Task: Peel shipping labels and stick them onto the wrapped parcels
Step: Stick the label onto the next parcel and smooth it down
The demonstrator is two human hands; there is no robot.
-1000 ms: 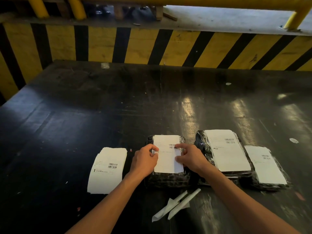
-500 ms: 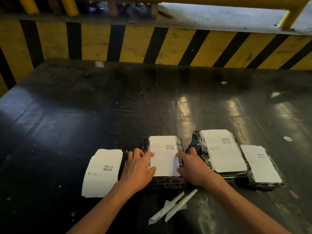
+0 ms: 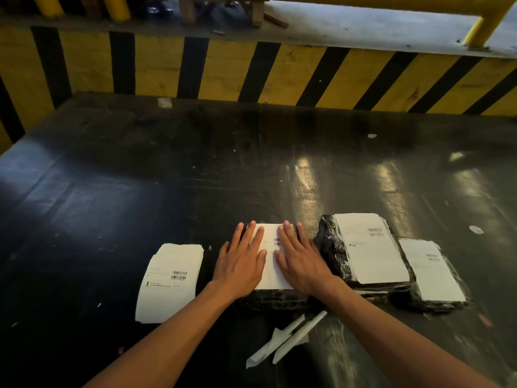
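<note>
Currently in hand: you are pressing a white rectangular paper shipping label (image 3: 270, 261) flat onto the black plastic-wrapped parcel (image 3: 275, 299) in the middle of the row; take that parcel as the landmark.
Left hand: your left hand (image 3: 240, 264) lies palm down on the label's left half, fingers spread and flat, gripping nothing.
Right hand: your right hand (image 3: 300, 261) lies the same way on the right half, fingers apart, clamped on nothing.
Done: just right of the landmark, a larger black wrapped parcel (image 3: 333, 247) already carries a white label, and beyond it a smaller black wrapped parcel (image 3: 436, 302) does too.
Nearly done: the landmark's own label looks seated; you seem to be smoothing it.
Left: a stack of white unpeeled label sheets (image 3: 169, 281) sits left of the landmark on the dark scuffed table (image 3: 195, 177). You can see no unlabelled parcel.
Waste: two curled white backing strips (image 3: 285, 338) lie nearer you than the landmark.
</note>
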